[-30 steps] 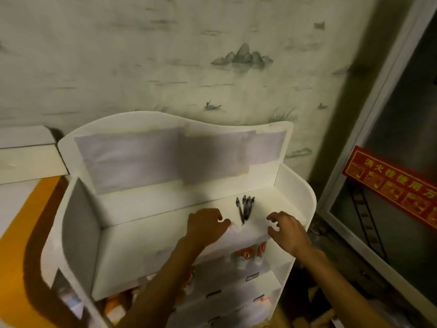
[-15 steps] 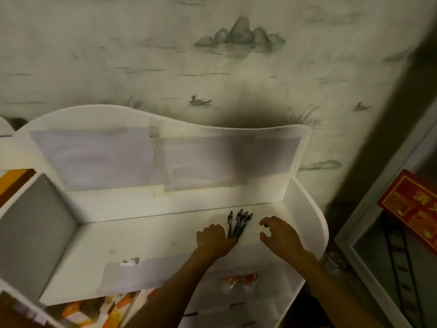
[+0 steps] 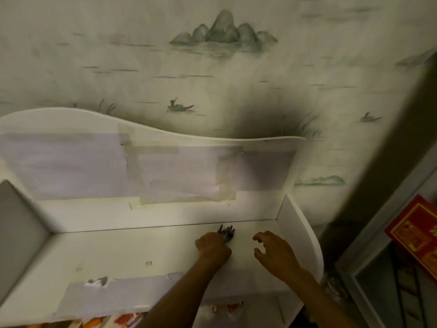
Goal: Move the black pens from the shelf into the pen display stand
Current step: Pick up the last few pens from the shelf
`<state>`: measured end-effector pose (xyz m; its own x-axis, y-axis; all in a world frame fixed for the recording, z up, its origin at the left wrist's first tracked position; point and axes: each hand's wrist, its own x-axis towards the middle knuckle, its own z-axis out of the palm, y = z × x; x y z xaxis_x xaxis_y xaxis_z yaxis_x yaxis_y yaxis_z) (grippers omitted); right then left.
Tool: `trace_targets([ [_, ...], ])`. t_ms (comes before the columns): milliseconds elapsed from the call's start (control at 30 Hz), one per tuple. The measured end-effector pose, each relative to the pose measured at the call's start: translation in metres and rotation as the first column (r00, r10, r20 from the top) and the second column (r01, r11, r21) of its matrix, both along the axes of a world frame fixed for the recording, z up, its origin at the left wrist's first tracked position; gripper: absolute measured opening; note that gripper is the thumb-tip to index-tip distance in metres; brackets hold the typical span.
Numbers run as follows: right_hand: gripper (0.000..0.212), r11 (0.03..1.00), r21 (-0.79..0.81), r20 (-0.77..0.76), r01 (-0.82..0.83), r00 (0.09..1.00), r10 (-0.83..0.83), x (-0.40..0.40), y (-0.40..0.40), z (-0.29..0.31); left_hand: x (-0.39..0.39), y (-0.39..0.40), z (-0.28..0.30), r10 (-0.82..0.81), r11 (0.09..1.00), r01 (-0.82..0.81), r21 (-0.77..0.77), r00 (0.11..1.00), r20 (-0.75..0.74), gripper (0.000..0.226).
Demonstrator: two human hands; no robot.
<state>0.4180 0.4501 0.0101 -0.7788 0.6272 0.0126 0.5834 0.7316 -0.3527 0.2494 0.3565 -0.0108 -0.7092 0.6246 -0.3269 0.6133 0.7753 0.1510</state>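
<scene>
Curling round the black pens (image 3: pixel 226 232), the left hand (image 3: pixel 212 247) grips them. Right hand (image 3: pixel 274 253) hovers, fingers apart. Loose pens could slip and scatter on the shelf (image 3: pixel 132 252).

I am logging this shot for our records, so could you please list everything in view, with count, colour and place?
black pens: a small bunch, count unclear, black, on the shelf top near its back right corner
shelf: one, white, against the wall, with taped pale paper sheets on its back panel and front edge
packets: several, orange and white, on a lower tier at the bottom edge
wallpaper: pale, with grey-green mountains and boats, behind the shelf
sign: one, red with yellow print, far right on a glass panel
left hand: fingers curled round the near ends of the pens
right hand: fingers loosely spread, beside the pens, holding nothing
</scene>
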Motion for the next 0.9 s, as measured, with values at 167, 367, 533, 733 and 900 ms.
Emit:
trace_targets([
  [167,0.036,1.000,-0.015,-0.017,-0.022,1.000,0.021,-0.008,0.005,-0.001,-0.007,-0.008,-0.004,0.046,0.992,-0.052,0.112,0.998,0.050,0.029],
  [367,0.032,0.999,-0.009,-0.087,-0.041,0.995,0.041,-0.027,-0.001,0.004,-0.015,-0.040,-0.011,0.251,0.788,-0.347,0.510,0.936,0.248,0.015],
  [533,0.030,0.998,-0.010,-0.132,-0.055,0.990,0.053,-0.038,-0.012,0.003,-0.023,-0.063,-0.016,0.273,0.254,-0.576,0.777,0.813,0.514,0.031],
  [733,0.031,0.996,-0.008,-0.097,-0.091,0.991,0.090,-0.042,-0.021,0.000,-0.037,-0.086,-0.029,0.240,0.285,-0.608,0.741,0.794,0.559,0.029],
  [900,0.030,0.994,-0.011,-0.103,-0.107,0.989,0.105,-0.045,-0.028,0.004,-0.043,-0.092,-0.031,0.252,0.354,-0.571,0.741,0.821,0.512,0.023],
])
